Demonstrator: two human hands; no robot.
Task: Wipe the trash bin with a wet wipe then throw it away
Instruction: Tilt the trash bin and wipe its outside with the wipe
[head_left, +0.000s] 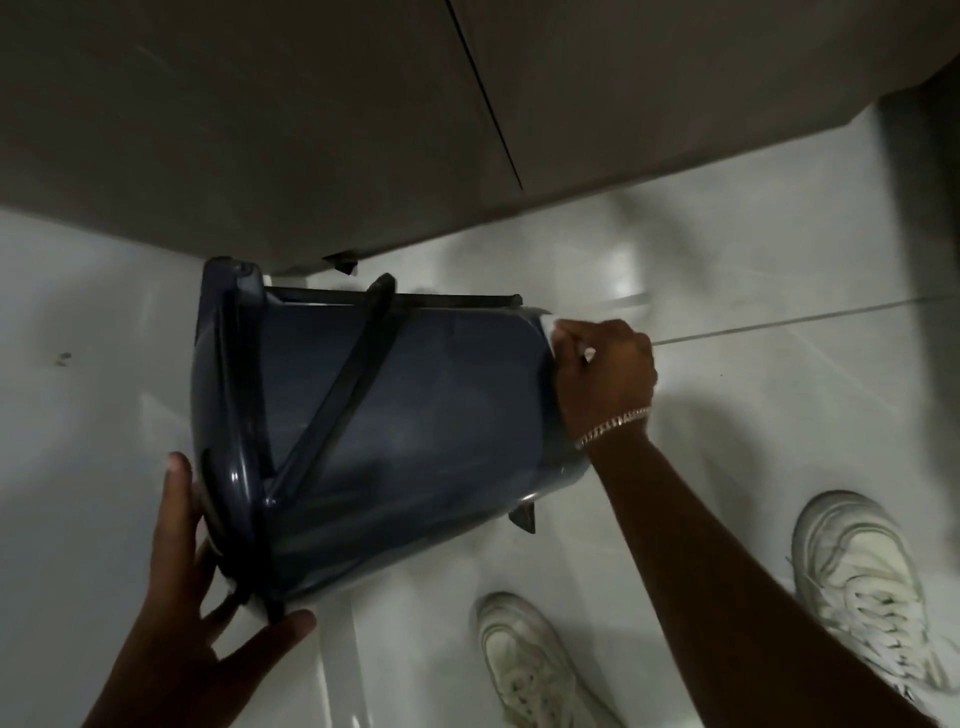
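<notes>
- Glossy pale grey floor tiles (753, 249) fill the lower part of the view, with a thin grout line running off to the right from beside the right hand's knuckles.
- Beyond the fingertips of both hands stands a plain grey cabinet front (260, 130), split by one dark seam.
- A dark blue round plastic trash bin (415, 415) lies tipped on its side on the tiles, just below the cabinet's foot, with its lidded top end to the left and its base to the right.
- A black wire handle (332, 395) crosses the bin's side on a slant, from the upper edge down to the lid end.
- The left hand (192, 613) is spread flat against the lid end, fingers splayed and unclenched, thumb reaching under the rim; it braces the bin rather than gripping it.
- The right hand (602, 374) is clenched around a white wet wipe (549, 327), pressing it to the edge of the bin's base; only small bits of wipe show past the fingers.
- A silver chain bracelet (613, 427) circles the right wrist.
- Below the right forearm, a pair of white lace-up sneakers (857, 582) stands on the tiles, near the bin's base.
</notes>
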